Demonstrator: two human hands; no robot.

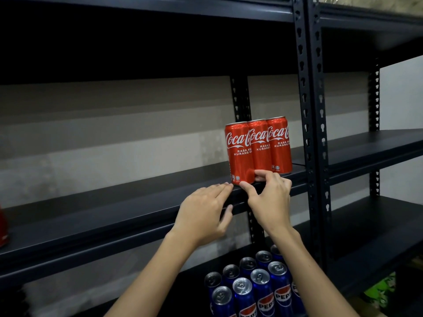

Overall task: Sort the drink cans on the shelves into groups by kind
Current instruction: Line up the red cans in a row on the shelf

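Note:
Three red Coca-Cola cans (258, 147) stand upright in a tight row on the dark middle shelf (114, 216), near its right post. My right hand (269, 197) touches the base of the row: its thumb lies under the left can and its fingertips rest at the foot of the middle can. My left hand (203, 213) lies flat on the shelf's front edge, fingers straight, tips touching the left can's bottom corner. On the shelf below, several blue Pepsi cans (256, 284) stand grouped together.
A red can (3, 227) shows partly at the far left edge of the middle shelf. Black perforated posts (309, 133) divide this rack from the one on the right, whose shelves (370, 152) are bare. Something green (377, 291) sits at the lower right.

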